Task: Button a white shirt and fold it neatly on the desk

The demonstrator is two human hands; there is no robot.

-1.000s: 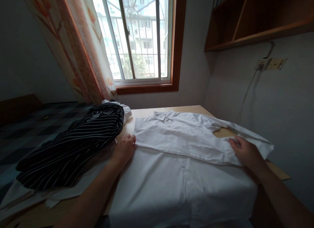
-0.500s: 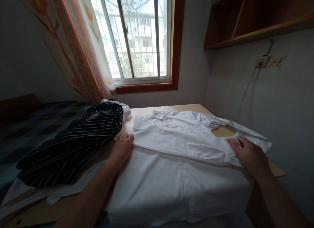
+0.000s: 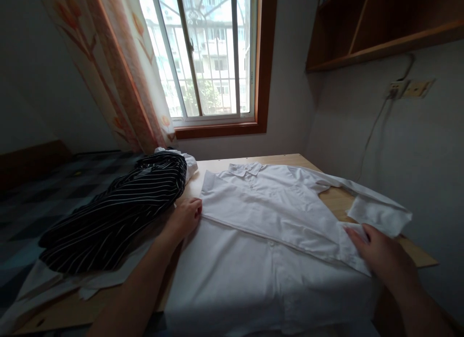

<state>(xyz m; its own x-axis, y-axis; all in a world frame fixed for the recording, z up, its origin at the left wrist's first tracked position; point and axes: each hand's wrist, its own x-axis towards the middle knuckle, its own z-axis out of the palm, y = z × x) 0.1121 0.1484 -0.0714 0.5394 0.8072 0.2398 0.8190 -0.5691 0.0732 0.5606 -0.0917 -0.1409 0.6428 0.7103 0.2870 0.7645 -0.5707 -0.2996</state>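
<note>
A white collared shirt (image 3: 275,216) lies spread on a wooden table (image 3: 217,165), its collar toward the window and one side folded over the front. My left hand (image 3: 186,216) rests with curled fingers on the shirt's left edge at the fold. At the right, my right hand (image 3: 380,255) lies with fingers stretched flat on the lower corner of the folded panel. The shirt's sleeve (image 3: 377,213) lies just beyond that hand, near the table's right edge.
A black garment with thin white stripes (image 3: 116,211) lies heaped on the table's left side over pale cloth (image 3: 54,284). Behind are a barred window (image 3: 206,56), a flowered curtain (image 3: 116,66) and a wooden wall shelf (image 3: 380,27). A wall socket (image 3: 409,89) sits on the right.
My right hand has slid toward me along the folded panel's right end, drawing that corner nearer. The sleeve now lies clear of the hand. My left hand has stayed at the fold.
</note>
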